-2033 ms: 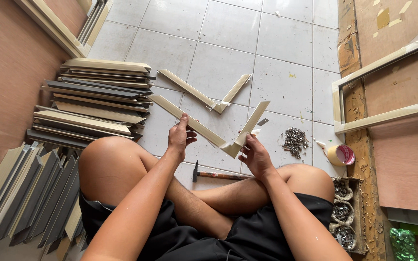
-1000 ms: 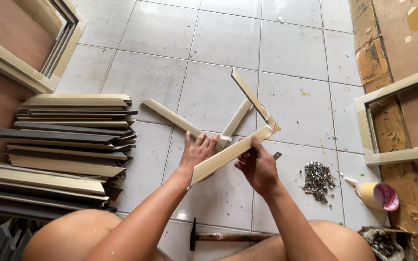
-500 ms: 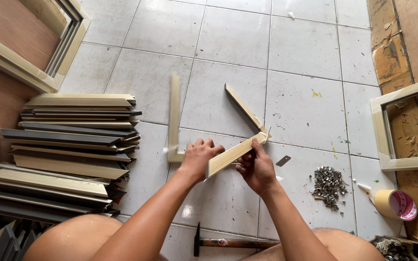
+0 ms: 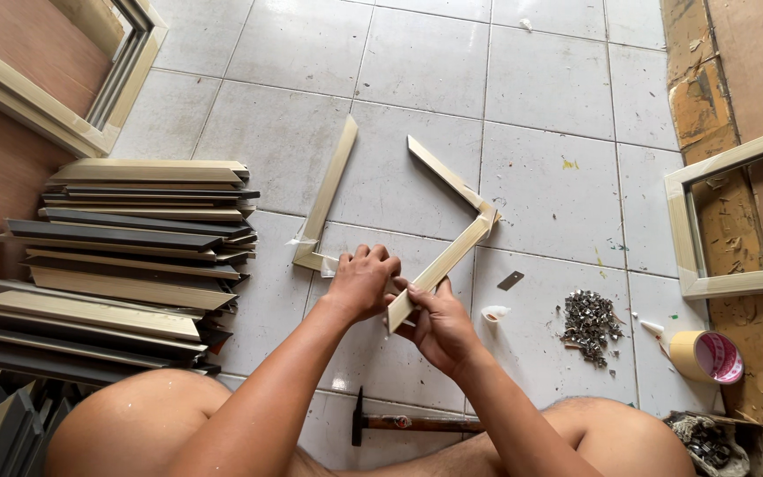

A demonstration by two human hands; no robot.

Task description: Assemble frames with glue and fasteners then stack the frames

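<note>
Two hands (image 4: 404,305), frame strip (image 4: 439,265) diagonal.

Your left hand (image 4: 362,281) grips the near end of a cream L-shaped frame piece (image 4: 452,231) | your right hand (image 4: 439,325) pinches that same end from below | second L-piece (image 4: 324,199) lies just beside, on the tiles | hammer (image 4: 408,424) near your legs | pile of staples (image 4: 589,316) and tape roll (image 4: 706,356) to the right.
</note>
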